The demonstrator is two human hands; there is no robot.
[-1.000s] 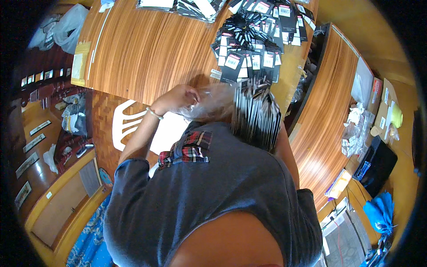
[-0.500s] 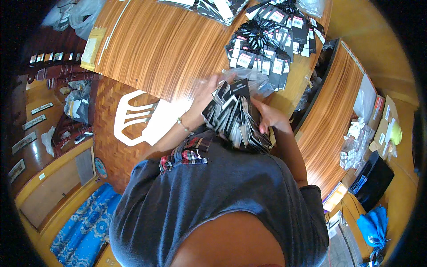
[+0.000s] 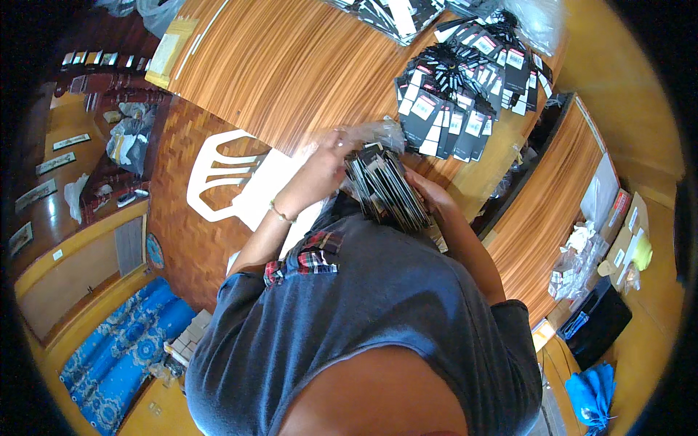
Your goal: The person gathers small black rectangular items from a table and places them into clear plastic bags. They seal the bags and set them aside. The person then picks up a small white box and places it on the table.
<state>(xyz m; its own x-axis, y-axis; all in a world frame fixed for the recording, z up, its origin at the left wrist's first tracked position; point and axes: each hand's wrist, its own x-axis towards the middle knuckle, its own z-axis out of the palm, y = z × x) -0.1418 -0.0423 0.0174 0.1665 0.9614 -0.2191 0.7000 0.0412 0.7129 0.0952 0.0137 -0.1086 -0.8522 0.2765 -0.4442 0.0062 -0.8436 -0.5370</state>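
Observation:
A thick stack of black-and-white hang tags (image 3: 387, 187) is held upright on edge in front of my body, beyond the table's near edge. My right hand (image 3: 430, 192) grips its right side, thumb uppermost; the other fingers are hidden behind the tags. At the stack's upper left, my left hand (image 3: 321, 173) has bent fingers at a crumpled clear plastic bag (image 3: 378, 134), which it appears to hold. The bag lies across the table edge. Fanned bundles of black tags with black strings (image 3: 443, 109) lie on the table beyond my right hand.
The wood-grain table (image 3: 291, 65) stretches ahead, with a bag of tags (image 3: 400, 18) at its far side. A white plastic chair (image 3: 218, 174) stands at the left. On the right side table (image 3: 542, 240) are plastic-wrapped items (image 3: 578, 265) and an opened cardboard box (image 3: 631, 240).
The stack has been gathered from a loose, splayed bunch into straighter rows. My left hand has come down and left, and the plastic bag now lies further left. The view has shifted slightly.

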